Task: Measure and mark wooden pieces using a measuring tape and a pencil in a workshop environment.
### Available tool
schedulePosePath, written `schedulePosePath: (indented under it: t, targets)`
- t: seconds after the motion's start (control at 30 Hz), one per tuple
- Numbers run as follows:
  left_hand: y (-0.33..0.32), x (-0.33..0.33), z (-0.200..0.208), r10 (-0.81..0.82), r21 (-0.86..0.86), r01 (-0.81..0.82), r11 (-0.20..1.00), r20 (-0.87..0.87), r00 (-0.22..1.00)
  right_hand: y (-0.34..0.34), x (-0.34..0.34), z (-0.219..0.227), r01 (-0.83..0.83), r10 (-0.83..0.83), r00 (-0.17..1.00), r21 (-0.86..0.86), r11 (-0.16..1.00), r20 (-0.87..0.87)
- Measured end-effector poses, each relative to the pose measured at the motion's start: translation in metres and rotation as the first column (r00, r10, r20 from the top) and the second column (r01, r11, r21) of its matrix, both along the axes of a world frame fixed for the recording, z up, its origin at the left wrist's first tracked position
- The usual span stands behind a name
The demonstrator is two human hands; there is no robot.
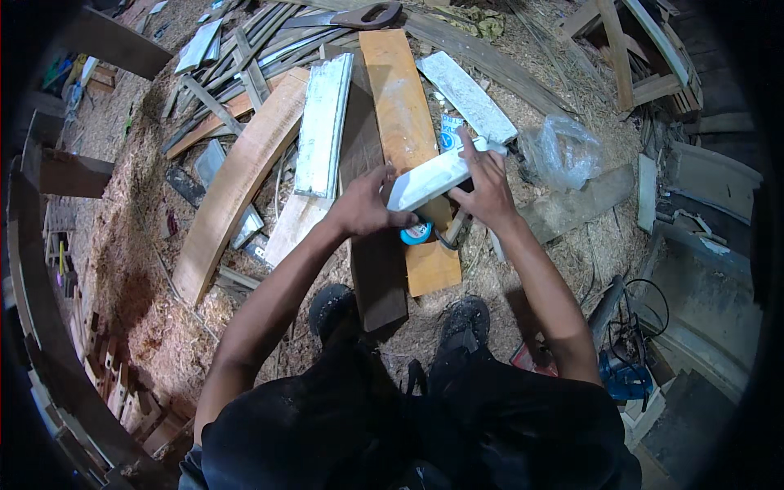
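Between my hands is a short white block [433, 180], tilted with its right end farther from me; its material is hard to make out. My left hand [363, 204] is closed round the left end, thumb along the near edge. My right hand [488, 186] grips the right end, index finger raised over it. Under the block lie a dark plank [378, 286] and an orange-yellow board [433, 273]. A round light-blue object [416, 233] shows just below the block. Past my right hand stands a blue and white container [450, 131], partly hidden.
White moulding [323, 122] and a curved wooden piece [237, 192] lie to the left. A handsaw [367, 16] rests at the far side. Crumpled clear plastic [563, 151] and a blue power tool [625, 376] are on the right. Wood shavings cover the ground.
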State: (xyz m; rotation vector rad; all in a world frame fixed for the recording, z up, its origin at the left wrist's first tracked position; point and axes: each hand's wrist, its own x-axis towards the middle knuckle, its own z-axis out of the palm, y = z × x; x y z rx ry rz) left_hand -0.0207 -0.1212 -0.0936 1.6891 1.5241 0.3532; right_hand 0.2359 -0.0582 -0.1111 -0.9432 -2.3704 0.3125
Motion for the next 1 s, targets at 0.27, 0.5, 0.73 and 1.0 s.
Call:
schedulePosePath:
  t: [0.27,0.5,0.73,1.0]
  targets:
    - [0.013,-0.021,0.002,0.246,-0.379,-0.048,0.924,0.495,0.833,0.011,-0.023,0.021,0.114,-0.118,0.989,-0.056,0.992,-0.085]
    - [0.011,-0.019,0.0,0.546,-0.6,0.056,0.798,0.759,0.354,-0.003,-0.044,0.006,0.246,-0.434,0.817,-0.452,0.858,-0.379]
    - [0.008,-0.011,-0.004,0.5,-0.554,0.123,0.823,0.81,0.306,-0.002,-0.07,0.034,0.176,-0.663,0.682,-0.81,0.559,-0.309]
    - [0.029,-0.027,-0.011,0.288,0.365,-0.399,0.841,0.322,0.902,0.012,-0.063,0.016,-0.12,-0.733,0.442,-0.844,0.523,-0.517]
